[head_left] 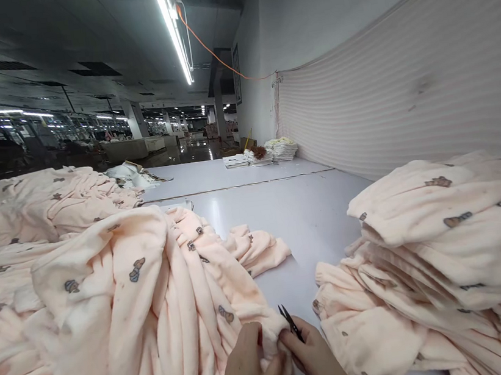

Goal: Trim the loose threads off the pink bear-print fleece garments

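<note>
A pale pink plush garment (203, 317) with small printed bear figures spreads across the table in front of me, bunched into long folds. My left hand (250, 366) is closed on its right edge, thumb and fingers pinching the cloth. Right beside it, my right hand (311, 351) holds small black thread snips (290, 322), their two pointed blades a little apart and aimed up and away from me. The fingertips of that hand also touch the garment's edge. The part of the snips inside the palm is hidden.
More pink garments (49, 201) are heaped at the left. A folded stack (446, 235) rises at the right. On the far part of the white table (317, 203) lie white piles (280, 150). A striped cloth (403, 81) hangs along the right wall.
</note>
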Tool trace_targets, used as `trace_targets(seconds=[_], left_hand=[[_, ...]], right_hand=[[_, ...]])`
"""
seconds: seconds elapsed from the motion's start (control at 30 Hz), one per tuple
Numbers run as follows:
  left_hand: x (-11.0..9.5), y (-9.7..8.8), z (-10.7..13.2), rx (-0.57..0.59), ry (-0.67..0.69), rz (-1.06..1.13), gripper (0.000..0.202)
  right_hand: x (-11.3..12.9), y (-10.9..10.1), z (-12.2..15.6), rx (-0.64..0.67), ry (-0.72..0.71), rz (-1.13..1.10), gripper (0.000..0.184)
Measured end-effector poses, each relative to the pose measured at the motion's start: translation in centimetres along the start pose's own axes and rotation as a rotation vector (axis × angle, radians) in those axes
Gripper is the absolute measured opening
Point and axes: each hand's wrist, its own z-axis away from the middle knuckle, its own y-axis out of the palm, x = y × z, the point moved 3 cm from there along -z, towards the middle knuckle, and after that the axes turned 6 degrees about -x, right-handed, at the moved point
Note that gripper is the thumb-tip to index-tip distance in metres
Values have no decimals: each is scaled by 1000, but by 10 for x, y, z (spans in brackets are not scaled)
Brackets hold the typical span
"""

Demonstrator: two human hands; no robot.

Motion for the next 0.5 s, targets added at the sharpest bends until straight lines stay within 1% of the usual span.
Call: trace_targets(seconds=[0.03,0.07,0.1,0.13,0.17,0.2,0.23,0.27,0.3,0.33,0.37,0.4,0.43,0.5], left_hand=[[0,0,2,-51,28,22,12],[1,0,3,-99,59,52,19],[3,-2,5,-135,90,91,28],[4,-3,6,-141,123,136,35],[4,-4,7,-120,142,186,37],[5,-5,6,-73,135,246,32],[5,-4,6,-5,98,326,25],[6,-3,4,66,21,429,18],[8,-1,3,124,-94,551,15],[9,0,3,156,-228,687,14],[11,1,2,170,-355,826,13],[11,2,3,180,-451,953,12],[10,2,3,184,-517,1063,12],[6,0,4,221,-573,1215,12]], right_hand=[[3,-2,4,-10,-1,-36,21],[6,-6,7,-32,-9,-54,16],[7,-9,10,-71,-26,-42,13],[7,-13,11,-125,-51,7,12],[6,-16,12,-186,-86,86,11],[7,-18,12,-252,-130,177,10],[8,-20,11,-320,-178,269,8],[10,-21,10,-375,-226,353,5],[13,-21,8,-402,-264,420,6],[17,-20,6,-399,-289,468,9],[21,-20,4,-371,-294,497,13],[26,-20,3,-318,-279,507,16],[30,-20,3,-243,-249,498,18],[38,-22,6,-84,-190,444,13]])
